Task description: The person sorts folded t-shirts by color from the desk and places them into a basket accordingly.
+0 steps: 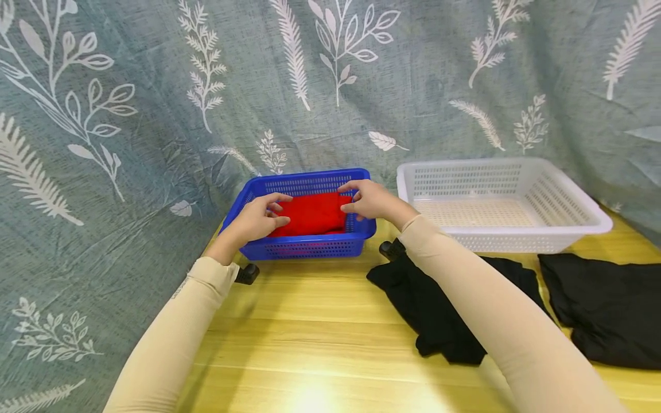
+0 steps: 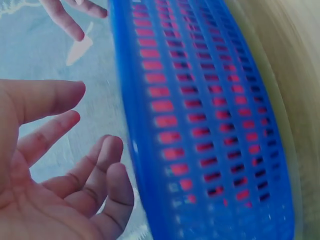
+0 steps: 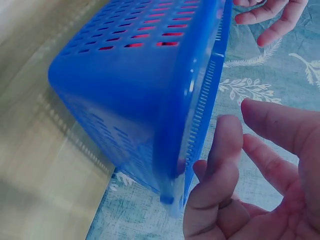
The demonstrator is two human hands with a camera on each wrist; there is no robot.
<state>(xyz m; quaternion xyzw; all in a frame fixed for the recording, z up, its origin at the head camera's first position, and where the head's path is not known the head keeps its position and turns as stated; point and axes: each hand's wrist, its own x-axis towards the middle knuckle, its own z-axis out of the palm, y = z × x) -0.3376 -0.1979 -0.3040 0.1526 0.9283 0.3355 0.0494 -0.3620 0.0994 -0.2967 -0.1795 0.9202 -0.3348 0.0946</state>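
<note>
A folded red cloth (image 1: 315,213) lies inside the blue plastic basket (image 1: 304,250), its colour showing through the slots in the left wrist view. Over the basket's left end is my left hand (image 1: 258,218), fingers loosely bent and apart, holding nothing. My right hand (image 1: 369,201) hovers over the right end, fingers spread with nothing between them. In the left wrist view the left hand (image 2: 65,175) is beside the basket's rim (image 2: 127,110). The right wrist view has the right hand (image 3: 260,190) close by the basket's corner (image 3: 170,165).
A white plastic basket (image 1: 501,230) stands to the right of the blue one. Two black cloths, one crumpled (image 1: 454,310) and one folded flatter (image 1: 609,310), lie on the wooden table (image 1: 304,321). A patterned grey-green curtain (image 1: 330,86) hangs behind and at left.
</note>
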